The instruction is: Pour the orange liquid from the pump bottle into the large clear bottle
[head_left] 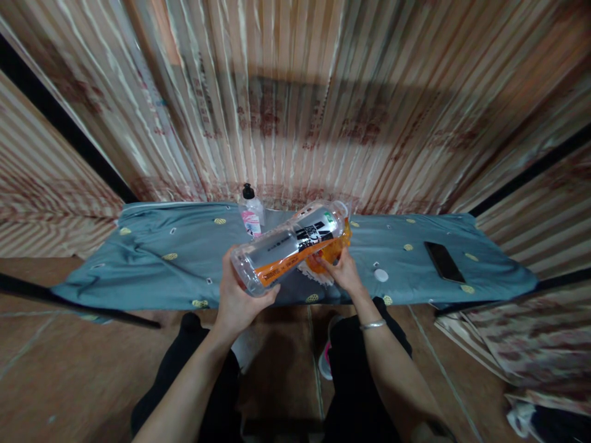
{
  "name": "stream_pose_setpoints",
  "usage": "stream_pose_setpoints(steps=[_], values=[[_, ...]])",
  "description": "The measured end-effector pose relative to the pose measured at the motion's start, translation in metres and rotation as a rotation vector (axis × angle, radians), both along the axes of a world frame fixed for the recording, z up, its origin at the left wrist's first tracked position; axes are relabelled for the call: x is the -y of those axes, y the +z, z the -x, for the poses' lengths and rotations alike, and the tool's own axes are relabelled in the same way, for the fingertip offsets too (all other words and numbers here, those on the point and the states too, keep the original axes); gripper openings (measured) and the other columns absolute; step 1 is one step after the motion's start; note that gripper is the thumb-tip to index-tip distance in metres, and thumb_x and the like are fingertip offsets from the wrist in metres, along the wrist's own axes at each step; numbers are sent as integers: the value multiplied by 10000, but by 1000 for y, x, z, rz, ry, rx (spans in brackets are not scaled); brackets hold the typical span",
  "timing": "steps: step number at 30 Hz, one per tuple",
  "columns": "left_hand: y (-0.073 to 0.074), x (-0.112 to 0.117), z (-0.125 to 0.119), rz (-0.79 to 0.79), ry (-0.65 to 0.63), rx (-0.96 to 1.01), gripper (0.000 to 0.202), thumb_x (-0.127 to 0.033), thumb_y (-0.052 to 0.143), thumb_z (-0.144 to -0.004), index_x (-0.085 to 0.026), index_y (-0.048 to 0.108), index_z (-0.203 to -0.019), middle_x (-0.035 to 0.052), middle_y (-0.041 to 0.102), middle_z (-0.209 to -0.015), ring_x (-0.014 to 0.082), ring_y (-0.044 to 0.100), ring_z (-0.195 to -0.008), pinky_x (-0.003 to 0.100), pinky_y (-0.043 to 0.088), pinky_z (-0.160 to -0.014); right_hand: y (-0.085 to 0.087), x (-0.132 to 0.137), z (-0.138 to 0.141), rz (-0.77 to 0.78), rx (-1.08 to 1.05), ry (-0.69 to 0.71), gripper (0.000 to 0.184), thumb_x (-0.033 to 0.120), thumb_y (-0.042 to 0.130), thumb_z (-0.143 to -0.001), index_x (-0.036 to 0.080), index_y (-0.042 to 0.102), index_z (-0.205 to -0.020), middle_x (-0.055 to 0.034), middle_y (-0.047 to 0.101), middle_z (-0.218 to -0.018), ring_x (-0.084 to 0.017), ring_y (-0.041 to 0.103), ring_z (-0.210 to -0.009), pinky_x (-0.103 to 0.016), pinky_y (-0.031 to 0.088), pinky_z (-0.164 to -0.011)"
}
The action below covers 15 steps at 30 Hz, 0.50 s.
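My left hand point(240, 295) grips the base of a large clear plastic bottle point(290, 243) with a black, white and orange label. The bottle is tilted on its side above the table, its open mouth pointing up and to the right. My right hand point(344, 271) is closed on an orange crinkly bag point(330, 252) held right under the bottle's neck. A white bottle cap point(381, 275) lies on the cloth just right of my right hand.
A blue-grey patterned cloth point(175, 258) covers the low table. A small clear bottle point(252, 212) with a black cap and pink label stands at the back. A black phone point(444, 261) lies at the right. Striped curtains hang behind. My knees are below the table's edge.
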<state>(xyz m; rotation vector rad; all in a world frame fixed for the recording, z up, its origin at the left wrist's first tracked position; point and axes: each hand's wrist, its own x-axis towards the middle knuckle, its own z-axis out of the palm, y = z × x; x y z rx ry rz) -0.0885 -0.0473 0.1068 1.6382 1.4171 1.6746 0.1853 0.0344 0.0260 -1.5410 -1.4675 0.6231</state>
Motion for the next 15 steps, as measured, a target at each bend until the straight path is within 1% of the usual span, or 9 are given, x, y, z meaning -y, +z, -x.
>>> stream_pose_setpoints(steps=[3, 9, 15], values=[[1, 0, -1, 20, -1, 23, 780, -389, 850, -603, -211, 502, -1277, 96, 710, -1183, 272, 751, -1034, 417, 645, -897, 2, 1, 1, 23, 15, -11, 835, 661, 782, -710, 158, 557, -1337, -197, 751, -1266, -385, 732, -1172, -509, 595, -1001], [3, 1, -1, 31, -7, 28, 774, -398, 844, -606, -204, 499, -1271, 102, 714, -1177, 274, 754, -1023, 425, 648, -896, 4, 2, 1, 49, 24, -9, 805, 653, 778, -714, 172, 563, -1323, -178, 751, -1270, -368, 728, -1174, -502, 587, -1013], [2, 0, -1, 16, 4, 15, 757, -397, 842, -614, -211, 502, -1264, 91, 717, -1160, 265, 754, -1019, 414, 652, -890, 5, 2, 1, 23, -2, 0, 812, 666, 789, -712, 182, 561, -1322, -183, 753, -1267, -384, 731, -1164, -529, 587, -1005]])
